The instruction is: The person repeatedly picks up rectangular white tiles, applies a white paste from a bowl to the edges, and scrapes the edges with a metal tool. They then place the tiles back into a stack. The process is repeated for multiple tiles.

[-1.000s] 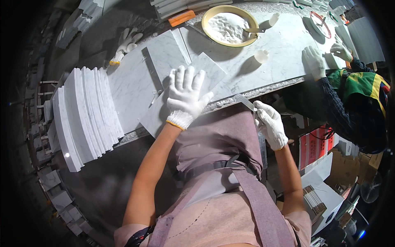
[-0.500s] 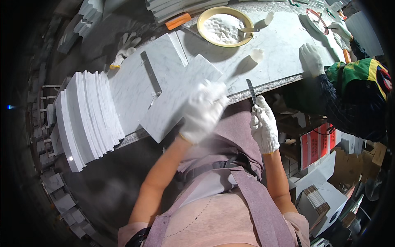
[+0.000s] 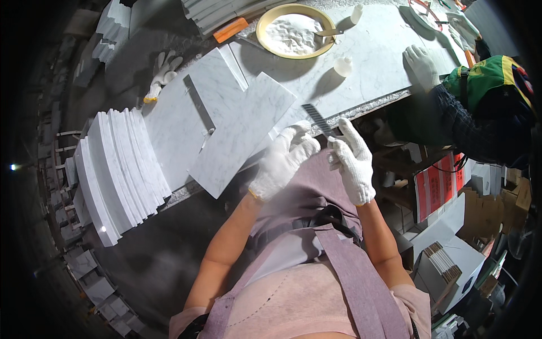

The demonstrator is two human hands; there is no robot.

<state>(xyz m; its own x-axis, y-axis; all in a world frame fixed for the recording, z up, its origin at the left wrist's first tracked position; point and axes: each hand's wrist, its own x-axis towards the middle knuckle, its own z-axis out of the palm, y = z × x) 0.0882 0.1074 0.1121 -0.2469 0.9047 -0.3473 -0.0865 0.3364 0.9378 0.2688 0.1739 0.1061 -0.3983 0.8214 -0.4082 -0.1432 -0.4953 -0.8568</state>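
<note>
My right hand (image 3: 354, 169), in a white knit glove, grips the lower end of a narrow, flat, dark metal strip (image 3: 318, 117) with ridged markings. The strip points up and left beyond the table's near edge. Beside it is my left hand (image 3: 282, 161), also gloved, with its fingers apart and nothing seen in them; haze hangs around it. A grey-veined white marble tile (image 3: 244, 135) lies aslant just beyond my left hand, one corner jutting past the table edge. Under and behind it are further marble pieces (image 3: 212, 79).
A yellow bowl (image 3: 261, 35) of white powder with a scraper (image 3: 327, 32) stands at the back, near a white cup (image 3: 342, 66). Stacked tiles (image 3: 121, 164) fill the left end, near a loose glove (image 3: 162, 73). A co-worker's gloved hand (image 3: 422, 68) rests on the table at right.
My left hand has slowed from a blur and its fingers have spread. My right hand has tilted the metal strip leftward, bringing it closer to my left hand. The view has shifted slightly.
</note>
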